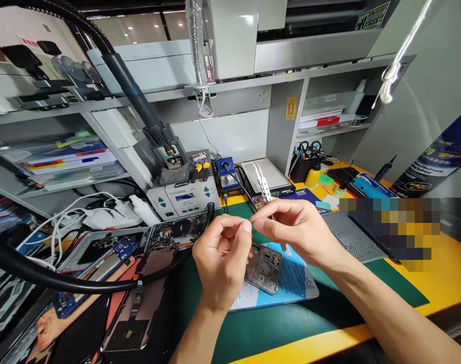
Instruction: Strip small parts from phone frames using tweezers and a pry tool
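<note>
My left hand (221, 260) is closed, thumb and forefinger pressed together. Whatever lies in that pinch is too small or hidden to make out. Just to its right, my right hand (301, 230) holds a pair of silver tweezers (264, 184) with the tips pointing up and away. Its thumb and forefinger reach close to the left fingertips. Beneath the hands, an opened phone housing (266, 270) rests on a blue and white pad (296, 275), partly covered by my left hand. Under the pad is a green mat (268, 328).
On the left lie phone parts, including a pinkish back panel (139, 303), under a black hose (82, 287). A rework station (183, 197) and a blue soldering unit (226, 174) stand behind. To the right are a perforated grey mat (350, 237) and a large spray can (435, 156).
</note>
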Tool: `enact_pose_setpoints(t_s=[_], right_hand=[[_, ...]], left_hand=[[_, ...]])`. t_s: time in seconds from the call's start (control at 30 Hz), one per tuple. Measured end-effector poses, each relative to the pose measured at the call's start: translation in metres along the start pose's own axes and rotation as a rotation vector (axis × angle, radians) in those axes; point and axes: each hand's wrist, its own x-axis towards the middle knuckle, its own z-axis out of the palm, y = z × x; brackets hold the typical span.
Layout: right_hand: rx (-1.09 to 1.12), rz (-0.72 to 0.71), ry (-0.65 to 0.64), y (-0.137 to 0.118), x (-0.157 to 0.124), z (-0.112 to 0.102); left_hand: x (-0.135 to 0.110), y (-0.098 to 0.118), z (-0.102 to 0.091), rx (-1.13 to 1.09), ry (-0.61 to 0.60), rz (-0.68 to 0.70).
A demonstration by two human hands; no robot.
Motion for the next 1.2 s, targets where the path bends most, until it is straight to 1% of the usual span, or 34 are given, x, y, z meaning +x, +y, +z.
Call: enact_pose_setpoints(t_s=[0.17,0.33,0.4,0.6,0.73,0.83,0.97,1.03,1.1,1.17,1.2], right_hand=[[0.024,-0.028,-0.019,0.002,0.0,-0.001],[0.046,-0.052,0.013,0.005,0.001,0.0],[0.043,-0.054,0.019,0.006,0.001,-0.001],[-0.005,-0.086,0.034,0.01,0.002,-0.001],[-0.074,-0.114,0.08,0.015,0.0,0.0],[-0.148,-0.11,0.119,0.018,0.0,-0.001],[-0.243,-0.131,0.148,0.013,0.001,0.002],[-0.272,-0.171,0.14,0.008,-0.002,0.003],[-0.298,-0.211,0.127,0.008,-0.004,0.001],[-0.423,-0.23,0.149,0.018,-0.001,-0.004],[-0.431,-0.238,0.16,0.024,0.002,-0.007]], left_hand=[[0.0,0.002,-0.002,0.07,-0.04,0.034],[-0.002,0.006,-0.004,-0.012,-0.124,0.022],[-0.003,0.005,-0.004,-0.013,-0.134,0.029],[-0.002,0.002,-0.003,0.138,-0.052,0.105],[-0.001,0.001,-0.002,0.161,-0.066,0.114],[-0.001,-0.001,-0.003,0.166,-0.074,0.098],[-0.002,0.0,-0.002,0.174,-0.052,0.102],[-0.006,0.001,0.001,0.202,-0.036,0.081],[-0.008,-0.003,0.004,0.198,-0.025,0.036],[-0.005,-0.011,0.004,0.203,0.047,-0.006],[-0.002,-0.016,0.003,0.213,0.072,-0.032]])
